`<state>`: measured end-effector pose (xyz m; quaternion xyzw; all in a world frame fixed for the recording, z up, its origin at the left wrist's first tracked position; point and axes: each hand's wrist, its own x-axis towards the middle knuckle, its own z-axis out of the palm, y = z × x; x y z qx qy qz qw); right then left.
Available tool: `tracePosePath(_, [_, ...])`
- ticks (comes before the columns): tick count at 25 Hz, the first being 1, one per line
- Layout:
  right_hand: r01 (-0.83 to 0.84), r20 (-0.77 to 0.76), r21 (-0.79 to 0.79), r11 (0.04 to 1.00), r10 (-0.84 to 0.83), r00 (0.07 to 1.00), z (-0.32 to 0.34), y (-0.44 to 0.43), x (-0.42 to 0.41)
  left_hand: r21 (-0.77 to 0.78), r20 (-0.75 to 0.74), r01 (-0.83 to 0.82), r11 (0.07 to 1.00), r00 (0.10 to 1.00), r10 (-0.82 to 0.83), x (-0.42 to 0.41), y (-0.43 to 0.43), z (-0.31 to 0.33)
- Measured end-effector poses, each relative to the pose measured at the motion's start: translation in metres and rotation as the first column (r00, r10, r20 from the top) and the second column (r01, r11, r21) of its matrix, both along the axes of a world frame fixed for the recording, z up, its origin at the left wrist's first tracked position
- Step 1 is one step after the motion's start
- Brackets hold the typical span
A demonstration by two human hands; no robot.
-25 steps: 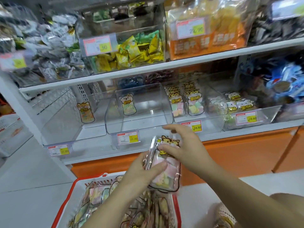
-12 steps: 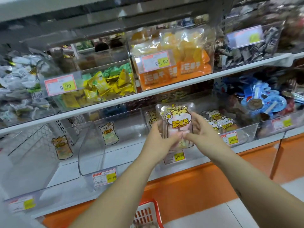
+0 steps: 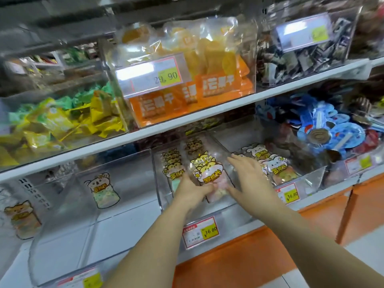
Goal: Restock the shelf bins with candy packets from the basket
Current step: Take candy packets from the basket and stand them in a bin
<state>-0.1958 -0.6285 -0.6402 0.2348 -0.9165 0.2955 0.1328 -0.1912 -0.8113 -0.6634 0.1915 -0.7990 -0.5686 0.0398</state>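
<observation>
A candy packet [image 3: 207,173] with a yellow cartoon animal and pastel sweets stands upright inside a clear shelf bin [image 3: 159,183] on the lower shelf, in front of a row of like packets. My left hand [image 3: 192,191] grips the packet's lower edge from the left. To its right, my right hand [image 3: 250,177] lies with fingers straight along the packet's side, thumb near its lower corner. The basket is out of view.
The bin to the right holds white-bear packets [image 3: 277,168]. To the left stands a bin with a koala sticker [image 3: 101,190]. Price tags [image 3: 200,231] hang on the bin fronts. The upper shelf [image 3: 207,113] carries bins of yellow-green sweets and orange bags.
Both hands carried the packet up from the basket and forward into the middle bin. The view rose, so the basket dropped out of sight.
</observation>
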Motion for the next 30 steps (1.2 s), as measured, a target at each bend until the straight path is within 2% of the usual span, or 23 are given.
tracePosePath(4, [-0.032,0.070,-0.063,0.997,0.036,0.997,-0.007,-0.006,-0.001,-0.125,0.110,0.049,0.991,0.993,-0.035,-0.018,0.000,-0.007])
tracePosePath(7, [-0.036,0.060,-0.078,0.996,0.041,0.997,-0.009,-0.007,0.000,-0.236,0.212,0.113,0.965,0.975,-0.063,-0.040,-0.007,-0.019])
tracePosePath(10, [-0.049,0.048,-0.087,0.995,0.054,0.997,-0.010,-0.007,0.000,-0.429,0.367,0.182,0.885,0.930,-0.014,-0.036,0.000,-0.007])
tracePosePath(12, [-0.049,0.041,-0.090,0.995,0.052,0.998,-0.010,-0.007,0.001,-0.388,0.458,0.214,0.896,0.889,-0.014,-0.034,0.006,-0.004])
tracePosePath(14, [-0.040,0.045,-0.092,0.995,0.045,0.998,-0.010,-0.007,0.001,-0.326,0.478,0.165,0.931,0.878,0.012,-0.033,0.011,-0.006])
tracePosePath(18, [-0.032,0.043,-0.084,0.996,0.036,0.998,-0.009,-0.008,0.003,-0.259,0.422,0.027,0.966,0.903,0.088,-0.040,0.012,-0.008])
tracePosePath(23, [-0.022,0.043,-0.085,0.996,0.026,0.999,-0.008,-0.010,0.004,-0.137,0.333,-0.043,0.990,0.939,0.087,-0.035,0.014,-0.003])
tracePosePath(30, [-0.018,0.043,-0.081,0.997,0.022,0.999,-0.011,-0.009,0.003,-0.164,0.361,-0.041,0.986,0.927,0.098,-0.020,0.012,0.004])
